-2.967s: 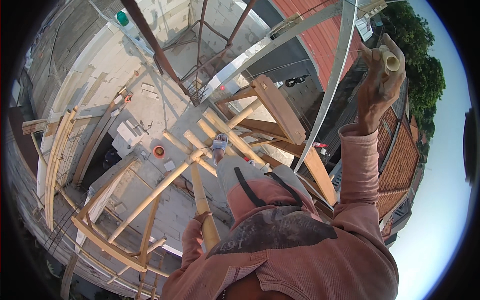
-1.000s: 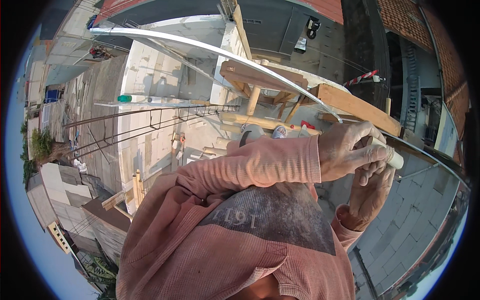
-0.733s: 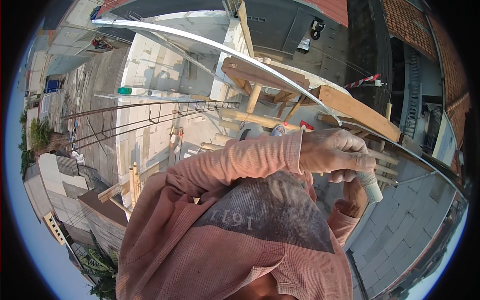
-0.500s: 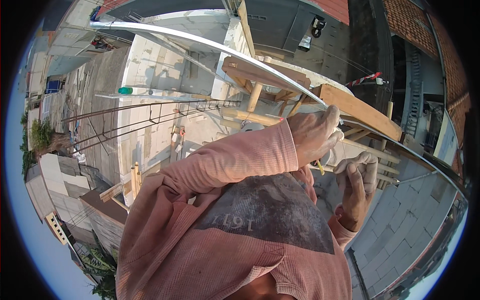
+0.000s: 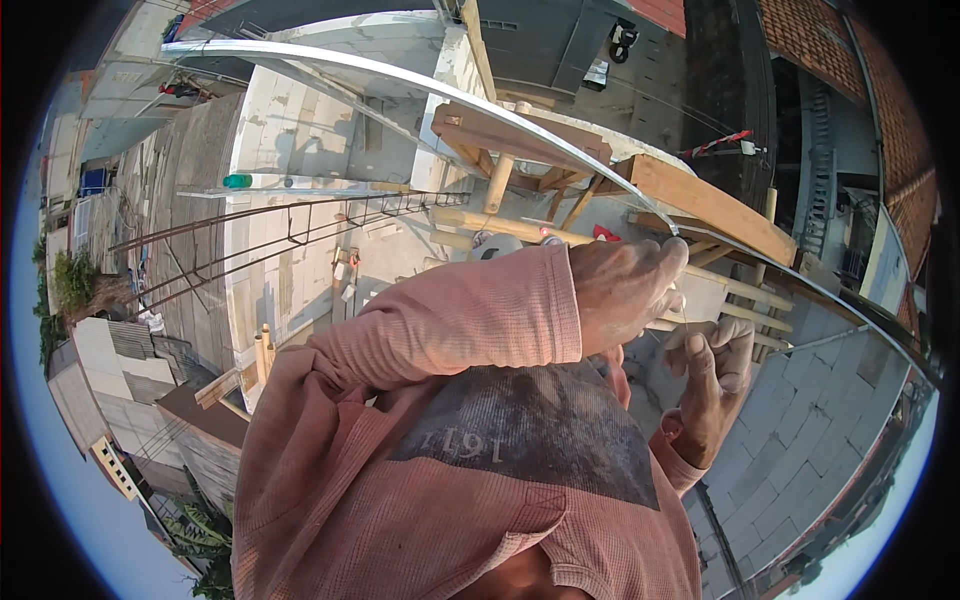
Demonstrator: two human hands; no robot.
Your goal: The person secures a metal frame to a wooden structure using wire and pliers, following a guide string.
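My left hand point(image 5: 628, 295) reaches across in a pink sleeve, fingers curled together just below a long pale metal strip point(image 5: 430, 85). Its thumb side is close to the strip's bend. Whatever it grips is hidden behind the fingers. Lower and to the right, my right hand point(image 5: 715, 362) is closed in a pinch, thumb against the bent fingers. A very thin string point(image 5: 685, 315) seems to rise from its fingertips toward the left hand. Both hands look dusty.
Wooden beams point(image 5: 710, 208) and a brown plank point(image 5: 520, 135) lie beyond the hands, with bamboo poles point(image 5: 500, 224) below. A rebar frame point(image 5: 290, 222) crosses at left. A grey block wall point(image 5: 800, 430) stands at right. The ground lies far below.
My left hand has dropped slightly and shifted left, away from the strip. A yellow piece that showed beneath it is out of sight. The right hand keeps its pinch, almost unmoved.
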